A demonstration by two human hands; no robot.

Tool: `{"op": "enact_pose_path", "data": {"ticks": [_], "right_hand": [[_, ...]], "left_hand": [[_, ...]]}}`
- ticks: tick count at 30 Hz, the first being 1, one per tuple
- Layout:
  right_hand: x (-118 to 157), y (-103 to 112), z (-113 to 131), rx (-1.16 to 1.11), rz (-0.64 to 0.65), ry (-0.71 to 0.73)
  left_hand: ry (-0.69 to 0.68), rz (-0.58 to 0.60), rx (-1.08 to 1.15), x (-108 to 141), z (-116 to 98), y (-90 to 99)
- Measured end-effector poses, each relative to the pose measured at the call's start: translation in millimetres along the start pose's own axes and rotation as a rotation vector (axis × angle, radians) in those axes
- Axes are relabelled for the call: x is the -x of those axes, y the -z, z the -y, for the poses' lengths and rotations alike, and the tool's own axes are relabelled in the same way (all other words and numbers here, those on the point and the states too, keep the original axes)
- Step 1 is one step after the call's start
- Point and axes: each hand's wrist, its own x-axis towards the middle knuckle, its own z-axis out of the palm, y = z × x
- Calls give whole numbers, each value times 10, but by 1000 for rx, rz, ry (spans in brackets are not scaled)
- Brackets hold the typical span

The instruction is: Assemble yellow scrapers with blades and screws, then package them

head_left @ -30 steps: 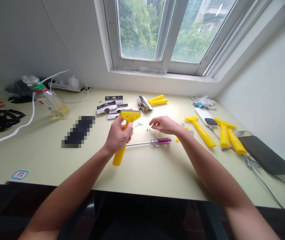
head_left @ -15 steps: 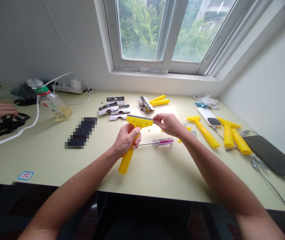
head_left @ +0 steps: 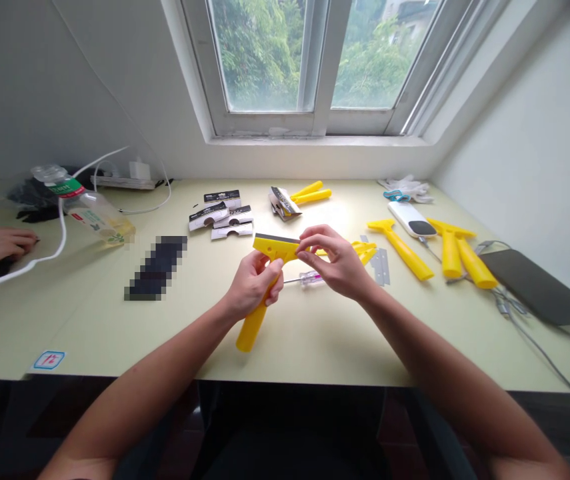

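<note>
Yellow scraper gripped over the table, right fingertips at its head

Yellow scraper held in the air above the near middle of the pale table, head up and handle slanting down toward the near edge. The upper handle is wrapped by the left hand, closed on it, thumb laid just below the head. A dark strip is seen along the head's top edge. The right hand is brought to the head's right end, thumb and fingers narrowed; whether a small part is pinched there cannot be told.

Below the right hand, a clear-handled screwdriver is partly hidden. Just beside that hand, yellow pieces and grey blades are laid out. Farther right, three more scrapers are noted, near a white device. Beyond the hands, card sleeves are heaped, overlapping; beside them, an opened package with yellow handles reaching out. At far left, another person's hand is rested by a tilted bottle.
</note>
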Motion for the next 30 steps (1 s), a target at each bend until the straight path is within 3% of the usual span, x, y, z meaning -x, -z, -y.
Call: {"op": "enact_pose_path", "data": {"ticks": [11,18,21,24,27,30], "right_hand": [[67,-163,-56,-420,-12,-160],[40,-96,-34,-487,113,-220],[38,-32,-74,-382,111,-225],[82,83,-164,-65,130,-188],[173,210,-287,357,314,-122],[249,310,-365,523,486,-100]], "left_hand": [[18,70,-67,8,-7,80],[59,56,16,10,-16,19],[90,39,67,-14,0,31],[92,-28,110,-49,11,72],[89,-105,162,-84,9,115],[78,-142,191,-107,3,145]]}}
